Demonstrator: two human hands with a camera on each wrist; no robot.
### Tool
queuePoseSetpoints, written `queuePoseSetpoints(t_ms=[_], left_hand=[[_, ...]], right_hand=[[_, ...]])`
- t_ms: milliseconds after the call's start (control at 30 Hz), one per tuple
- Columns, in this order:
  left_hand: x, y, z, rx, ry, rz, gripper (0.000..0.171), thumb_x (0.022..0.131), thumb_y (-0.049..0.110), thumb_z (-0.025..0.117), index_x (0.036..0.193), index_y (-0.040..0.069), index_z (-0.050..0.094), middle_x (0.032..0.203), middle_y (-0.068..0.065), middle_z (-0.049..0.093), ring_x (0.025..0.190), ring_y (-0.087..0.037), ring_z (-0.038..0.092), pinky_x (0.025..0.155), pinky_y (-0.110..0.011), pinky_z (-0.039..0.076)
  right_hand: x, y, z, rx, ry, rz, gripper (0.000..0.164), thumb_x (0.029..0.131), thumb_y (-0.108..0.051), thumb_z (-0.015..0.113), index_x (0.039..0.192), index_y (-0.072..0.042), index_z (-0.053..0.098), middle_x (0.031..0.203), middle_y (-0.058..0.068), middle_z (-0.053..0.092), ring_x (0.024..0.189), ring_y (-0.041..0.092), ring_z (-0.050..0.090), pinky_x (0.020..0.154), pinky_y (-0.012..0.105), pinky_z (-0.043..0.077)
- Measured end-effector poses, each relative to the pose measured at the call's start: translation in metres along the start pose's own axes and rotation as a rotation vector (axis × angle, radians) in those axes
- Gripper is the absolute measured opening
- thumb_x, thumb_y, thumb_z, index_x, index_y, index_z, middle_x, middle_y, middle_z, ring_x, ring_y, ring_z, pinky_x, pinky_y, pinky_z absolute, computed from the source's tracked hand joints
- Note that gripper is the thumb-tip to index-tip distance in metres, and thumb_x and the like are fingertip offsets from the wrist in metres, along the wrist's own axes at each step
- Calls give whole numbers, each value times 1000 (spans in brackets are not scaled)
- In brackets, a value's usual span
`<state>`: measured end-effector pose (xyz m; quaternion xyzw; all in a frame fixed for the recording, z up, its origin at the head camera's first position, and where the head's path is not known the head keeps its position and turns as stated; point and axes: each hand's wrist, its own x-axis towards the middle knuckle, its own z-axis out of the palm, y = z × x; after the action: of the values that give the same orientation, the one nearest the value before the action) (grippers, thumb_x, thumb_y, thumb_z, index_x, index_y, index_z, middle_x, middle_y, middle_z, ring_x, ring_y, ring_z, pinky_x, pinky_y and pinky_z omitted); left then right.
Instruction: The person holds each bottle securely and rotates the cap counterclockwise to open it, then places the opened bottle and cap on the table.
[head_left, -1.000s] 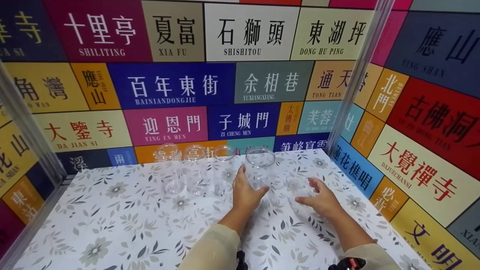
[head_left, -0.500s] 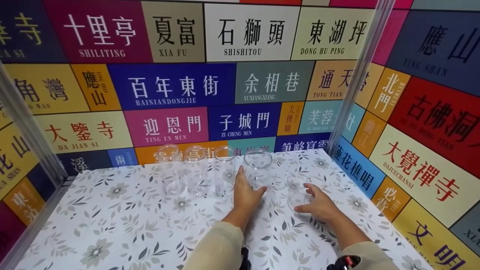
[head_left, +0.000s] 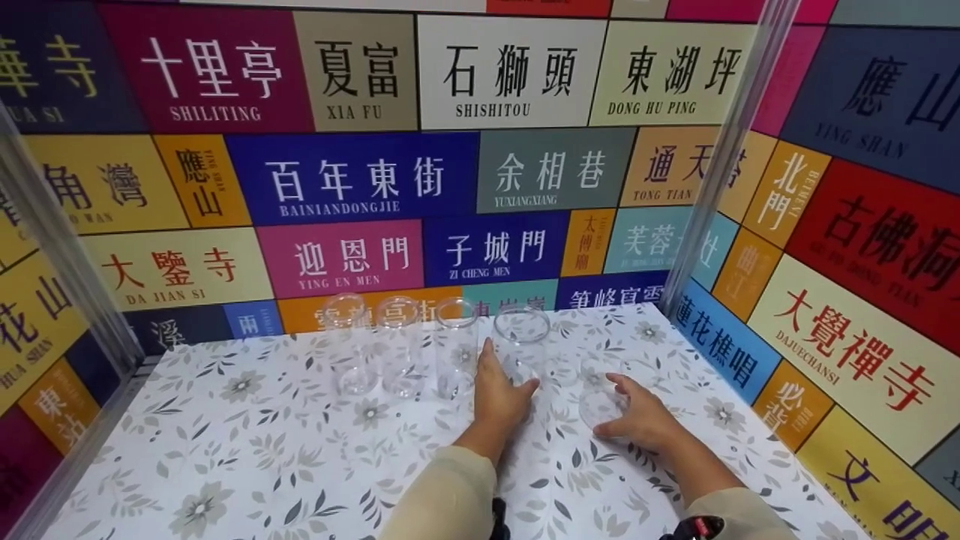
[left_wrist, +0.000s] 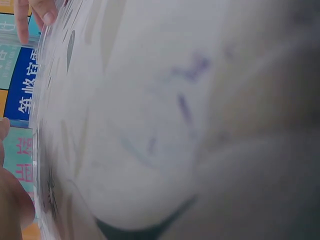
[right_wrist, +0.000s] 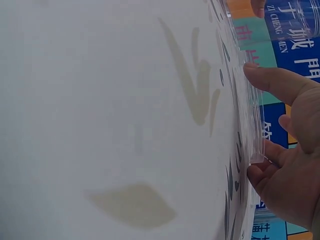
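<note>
Several clear plastic cylinders stand in a row on the table in the head view. The left hand (head_left: 501, 397) wraps the near left side of a wide, open-topped clear cylinder (head_left: 523, 326), fingers along its side and thumb across its front. At the right, the right hand (head_left: 637, 412) grips a shorter clear cylinder (head_left: 600, 390). In the right wrist view, the right hand's thumb and fingers lie on opposite sides of this cylinder (right_wrist: 256, 120). Slimmer cylinders stand left of the left hand: one close beside it (head_left: 457, 337), two farther off (head_left: 399, 345).
A white cloth with grey flowers and leaves covers the table (head_left: 300, 450). Behind it rises a wall (head_left: 352, 176) of coloured panels with Chinese lettering, and a side wall (head_left: 847, 300) stands at the right. Clear corner strips (head_left: 720, 165) join the walls.
The wide cylinder has come down and settled more level in the left hand. The right hand has shifted slightly with the short cylinder. The whole view has tilted a little upward.
</note>
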<state>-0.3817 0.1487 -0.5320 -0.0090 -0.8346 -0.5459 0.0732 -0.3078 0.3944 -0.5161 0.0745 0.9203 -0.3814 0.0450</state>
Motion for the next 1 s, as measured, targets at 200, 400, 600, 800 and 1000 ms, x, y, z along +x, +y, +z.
queuePoseSetpoints(t_ms=[200,400,600,800,1000], left_hand=[[0,1,4,-2,-10,-8,116,85,21,92,172,15,15,177,-14,30,165,-32,29,135,-46,26],[2,-1,3,18,5,-2,116,85,22,92,172,14,16,176,-15,30,164,-32,30,135,-45,26],[0,-3,1,31,35,35,118,82,23,94,171,10,18,173,-19,35,161,-35,35,133,-46,31],[-5,0,-4,26,15,15,119,84,24,93,172,12,14,175,-16,32,164,-33,31,134,-45,28],[-19,6,-9,38,8,49,116,87,25,90,172,10,13,175,-18,31,163,-35,33,133,-47,31]], right_hand=[[-1,4,0,-40,-14,23,121,72,-42,99,169,-31,29,174,17,34,159,51,27,127,74,24],[0,3,1,-54,-18,16,122,71,-43,99,169,-31,28,174,17,34,160,51,24,127,75,21],[1,2,2,-71,-17,-12,123,73,-44,99,170,-26,27,173,20,34,160,52,24,127,74,24],[0,0,2,-58,0,-18,122,74,-44,98,170,-22,27,173,22,32,159,52,25,127,73,25],[-4,-4,-2,-27,16,17,114,83,-47,91,171,-19,25,175,24,24,159,53,25,128,72,25]])
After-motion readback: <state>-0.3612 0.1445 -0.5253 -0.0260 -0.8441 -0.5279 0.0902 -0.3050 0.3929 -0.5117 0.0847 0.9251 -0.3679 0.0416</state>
